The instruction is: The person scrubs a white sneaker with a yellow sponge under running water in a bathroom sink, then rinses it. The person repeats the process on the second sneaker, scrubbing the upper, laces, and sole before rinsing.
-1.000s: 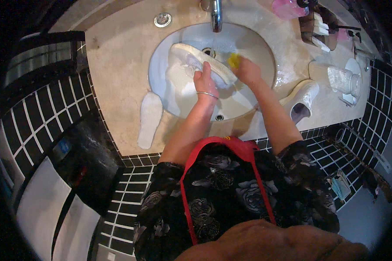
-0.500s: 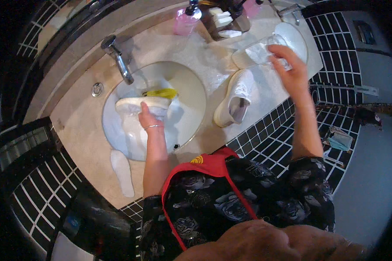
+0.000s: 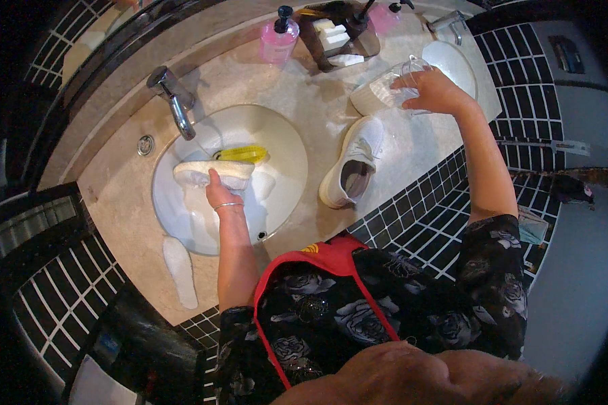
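Observation:
My left hand [image 3: 221, 194] grips a white shoe [image 3: 233, 174], which lies tipped on its side in the oval sink [image 3: 292, 155], its sole edge facing up. A yellow brush-like thing [image 3: 248, 154] lies just behind the shoe. Farther right, my right hand [image 3: 432, 91] is at the mouth of a clear plastic tub [image 3: 371, 98] with white contents, its fingers apart and curved inward. What the fingertips touch inside is not plain. The other white shoe [image 3: 351, 165] stands upright on the counter, between the sink and my right arm.
A chrome faucet [image 3: 181, 120] reaches over the sink. One white insole [image 3: 179, 270] lies on the counter [image 3: 125, 223] at the front left. At the back are a pink pump bottle [image 3: 279, 40] and a dark tray [image 3: 324, 62] with white blocks. A second basin [image 3: 456, 64] is far right.
My right hand has moved slightly left and into the tub's mouth. The left hand still holds the shoe in the sink. The whole view has shifted a little.

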Motion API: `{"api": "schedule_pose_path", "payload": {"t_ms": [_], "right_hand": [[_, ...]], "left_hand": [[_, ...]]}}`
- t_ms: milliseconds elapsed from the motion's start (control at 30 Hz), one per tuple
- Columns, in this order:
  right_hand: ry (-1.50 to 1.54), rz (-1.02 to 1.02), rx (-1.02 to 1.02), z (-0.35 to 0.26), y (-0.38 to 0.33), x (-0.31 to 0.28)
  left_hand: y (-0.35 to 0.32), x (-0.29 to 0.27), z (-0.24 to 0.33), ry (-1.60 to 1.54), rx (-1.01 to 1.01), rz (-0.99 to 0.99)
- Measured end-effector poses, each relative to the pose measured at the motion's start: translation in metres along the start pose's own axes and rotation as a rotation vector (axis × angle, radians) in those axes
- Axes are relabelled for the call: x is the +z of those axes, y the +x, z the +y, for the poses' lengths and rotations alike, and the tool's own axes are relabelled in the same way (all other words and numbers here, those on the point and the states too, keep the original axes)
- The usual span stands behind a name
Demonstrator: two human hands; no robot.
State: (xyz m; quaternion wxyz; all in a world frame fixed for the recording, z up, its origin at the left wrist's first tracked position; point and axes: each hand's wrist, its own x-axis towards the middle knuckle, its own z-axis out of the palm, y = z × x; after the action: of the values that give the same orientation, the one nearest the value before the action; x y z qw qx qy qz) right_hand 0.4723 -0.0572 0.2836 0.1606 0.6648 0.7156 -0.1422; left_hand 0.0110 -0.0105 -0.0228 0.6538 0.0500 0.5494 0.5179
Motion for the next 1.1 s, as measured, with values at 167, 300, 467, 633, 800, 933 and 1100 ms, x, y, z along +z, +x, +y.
{"api": "schedule_pose_path", "payload": {"t_ms": [167,300,467,633,800,933,1100], "right_hand": [[0.039,-0.097,0.109,0.001,-0.043,0.019],[-0.015,0.113,0.105,-0.018,-0.101,0.064],[0.181,0.243,0.251,-0.039,-0.124,0.145],[-0.011,0.307,0.206,-0.034,-0.1,0.18],[0.012,0.254,0.223,-0.025,-0.075,0.156],[0.04,0.202,0.211,-0.012,-0.061,0.108],[0.294,0.165,0.096,0.018,-0.035,0.036]], "left_hand": [[0.005,-0.003,-0.002,-0.031,-0.029,-0.005],[0.007,-0.006,0.0,-0.09,-0.085,-0.016],[0.0,-0.009,0.005,-0.057,-0.11,-0.035],[-0.003,-0.001,0.011,-0.015,-0.104,-0.008],[-0.006,0.007,0.013,-0.051,-0.123,-0.011],[-0.009,0.008,0.014,-0.045,-0.109,0.021],[-0.012,0.005,0.019,-0.035,-0.145,-0.005]]}}
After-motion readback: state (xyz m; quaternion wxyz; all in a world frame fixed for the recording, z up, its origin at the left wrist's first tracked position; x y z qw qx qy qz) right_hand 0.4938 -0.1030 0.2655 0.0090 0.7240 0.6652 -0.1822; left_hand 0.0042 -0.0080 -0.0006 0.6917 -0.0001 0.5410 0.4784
